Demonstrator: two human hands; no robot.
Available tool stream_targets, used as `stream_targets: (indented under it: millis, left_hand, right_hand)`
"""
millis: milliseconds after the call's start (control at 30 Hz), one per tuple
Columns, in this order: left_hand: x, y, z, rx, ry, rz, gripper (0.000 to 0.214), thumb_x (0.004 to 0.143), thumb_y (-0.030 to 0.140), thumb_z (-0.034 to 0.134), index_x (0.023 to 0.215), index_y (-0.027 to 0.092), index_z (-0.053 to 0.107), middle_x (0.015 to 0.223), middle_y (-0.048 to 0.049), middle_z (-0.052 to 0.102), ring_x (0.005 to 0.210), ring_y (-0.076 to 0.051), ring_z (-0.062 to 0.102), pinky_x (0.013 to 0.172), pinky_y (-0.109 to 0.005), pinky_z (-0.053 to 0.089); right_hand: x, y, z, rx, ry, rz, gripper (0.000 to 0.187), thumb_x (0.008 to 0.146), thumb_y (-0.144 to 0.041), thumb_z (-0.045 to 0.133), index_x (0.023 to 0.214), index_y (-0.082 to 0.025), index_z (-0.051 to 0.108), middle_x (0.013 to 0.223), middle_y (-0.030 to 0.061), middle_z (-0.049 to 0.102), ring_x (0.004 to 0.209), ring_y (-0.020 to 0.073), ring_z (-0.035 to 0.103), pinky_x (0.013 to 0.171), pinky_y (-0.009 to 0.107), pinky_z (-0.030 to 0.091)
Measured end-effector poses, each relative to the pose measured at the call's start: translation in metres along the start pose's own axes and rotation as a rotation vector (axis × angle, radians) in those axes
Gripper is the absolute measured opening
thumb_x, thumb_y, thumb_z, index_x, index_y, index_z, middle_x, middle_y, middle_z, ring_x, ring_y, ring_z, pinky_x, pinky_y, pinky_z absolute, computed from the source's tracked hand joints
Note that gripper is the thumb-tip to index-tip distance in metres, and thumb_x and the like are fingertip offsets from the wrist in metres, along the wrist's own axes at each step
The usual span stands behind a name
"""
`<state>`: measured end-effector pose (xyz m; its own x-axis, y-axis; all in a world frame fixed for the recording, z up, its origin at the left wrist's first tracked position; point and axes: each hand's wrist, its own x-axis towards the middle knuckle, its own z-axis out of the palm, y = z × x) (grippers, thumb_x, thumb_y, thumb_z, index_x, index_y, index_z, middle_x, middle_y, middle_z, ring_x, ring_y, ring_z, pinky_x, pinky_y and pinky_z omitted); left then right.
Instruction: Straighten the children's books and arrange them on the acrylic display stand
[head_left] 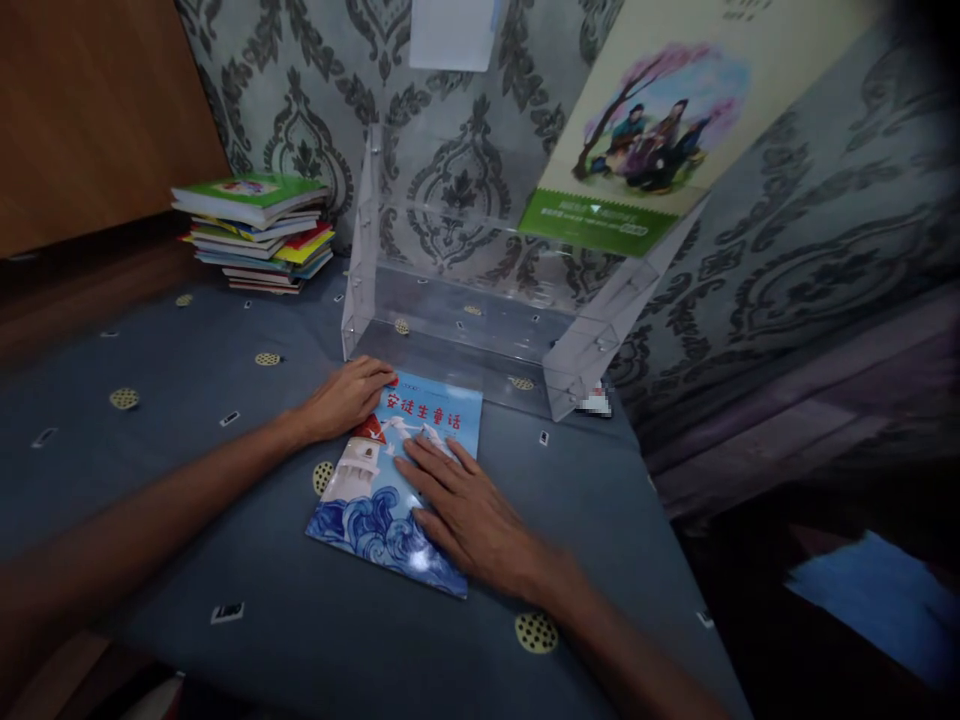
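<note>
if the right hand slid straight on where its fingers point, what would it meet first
Probably the left hand, at the upper-left edge of the book; the right hand points that way, though depth is uncertain.

Facing me, the rear wall [300, 125]: paper with dark, leafy medallions on a grey ground; a white panel [451, 35] shows before it at the top edge. Left, a brown board [97, 120], and beside it a loosely squared stack of books [259, 240], the uppermost cover green. Centre, a clear rack [360, 260] upright on the bench [262, 600], whose blue-grey cloth bears yellow spotted discs. Upper right, a tilted cream display [660, 140], its lower band green, picturing figures beneath a pink-blossomed tree. Far right, dim purplish fabric [750, 400] and a blurred blue sheet [881, 605].
</note>
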<state>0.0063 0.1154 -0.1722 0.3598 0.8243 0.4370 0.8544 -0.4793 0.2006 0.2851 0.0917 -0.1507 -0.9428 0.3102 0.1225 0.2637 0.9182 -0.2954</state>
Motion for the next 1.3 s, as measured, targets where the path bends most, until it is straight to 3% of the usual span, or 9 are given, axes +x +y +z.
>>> stream_targets:
  millis: [100,200,400,667,900,1067,1167,1300]
  left_hand:
    - [0.0,0.0,0.001,0.004,-0.01,-0.013,0.034,0.096,0.014,0.044,0.122,0.015,0.065,0.12,-0.0109,0.065,0.111,-0.023,0.058,0.101,-0.043,0.05]
    - [0.0,0.001,0.0,0.001,-0.02,-0.022,0.034,0.096,0.014,0.043,0.121,0.014,0.065,0.12,-0.0115,0.065,0.111,-0.023,0.057,0.101,-0.041,0.049]
    - [-0.001,0.002,0.001,0.06,-0.032,-0.05,0.033,0.096,0.014,0.044,0.122,0.014,0.065,0.122,-0.0115,0.065,0.11,-0.023,0.058,0.099,-0.041,0.049]
    - [-0.004,0.008,0.003,0.126,0.006,-0.217,0.029,0.098,0.021,0.045,0.114,0.017,0.068,0.103,-0.0103,0.068,0.099,-0.024,0.061,0.093,-0.04,0.048]
    - [-0.009,0.012,0.008,-0.395,0.143,-0.388,0.022,0.09,0.023,0.054,0.106,0.019,0.068,0.108,-0.0079,0.072,0.113,-0.026,0.059,0.109,-0.045,0.038]
    - [-0.004,0.015,0.009,-0.648,0.222,-0.5,0.024,0.085,0.022,0.058,0.106,0.019,0.067,0.111,-0.0092,0.073,0.114,-0.027,0.062,0.109,-0.045,0.041]
    - [0.0,0.016,0.007,-0.873,0.269,-0.589,0.027,0.08,0.018,0.06,0.106,0.017,0.065,0.111,-0.0097,0.073,0.112,-0.025,0.066,0.102,-0.039,0.049]
    - [-0.001,0.024,0.005,-1.182,0.262,-0.713,0.024,0.08,0.014,0.063,0.103,0.015,0.065,0.091,-0.0083,0.076,0.084,-0.02,0.074,0.078,-0.03,0.059]
  right_hand:
    - [0.0,0.002,0.0,0.013,0.005,0.017,0.051,0.106,-0.039,0.037,0.154,-0.023,0.035,0.162,0.0073,0.033,0.153,0.0225,0.02,0.126,0.052,0.019]
    - [-0.001,0.012,0.002,0.012,0.039,0.075,0.058,0.103,-0.052,0.039,0.153,-0.023,0.038,0.162,0.009,0.033,0.153,0.025,0.023,0.125,0.053,0.021]
    - [-0.005,0.045,0.009,-0.076,0.155,0.397,0.072,0.099,-0.063,0.038,0.152,-0.014,0.04,0.161,0.0175,0.031,0.151,0.0331,0.027,0.121,0.059,0.027]
    - [-0.006,0.048,0.012,-0.105,0.203,0.418,0.066,0.1,-0.058,0.042,0.152,-0.017,0.041,0.161,0.0192,0.032,0.15,0.0313,0.03,0.12,0.057,0.027]
    - [-0.003,0.029,0.021,-0.093,0.254,0.565,0.058,0.101,-0.048,0.043,0.151,-0.019,0.042,0.159,0.0189,0.037,0.148,0.034,0.034,0.117,0.06,0.033]
    - [0.001,0.014,0.028,-0.116,0.255,0.624,0.053,0.103,-0.037,0.036,0.148,-0.011,0.044,0.158,0.0233,0.036,0.148,0.034,0.034,0.117,0.058,0.032]
    - [-0.001,0.013,0.028,-0.129,0.29,0.61,0.052,0.103,-0.036,0.035,0.147,-0.012,0.046,0.157,0.0226,0.039,0.145,0.0341,0.039,0.116,0.057,0.035]
    - [-0.003,0.016,0.029,-0.118,0.316,0.599,0.053,0.102,-0.037,0.036,0.147,-0.013,0.046,0.156,0.0207,0.04,0.144,0.0332,0.04,0.116,0.054,0.037]
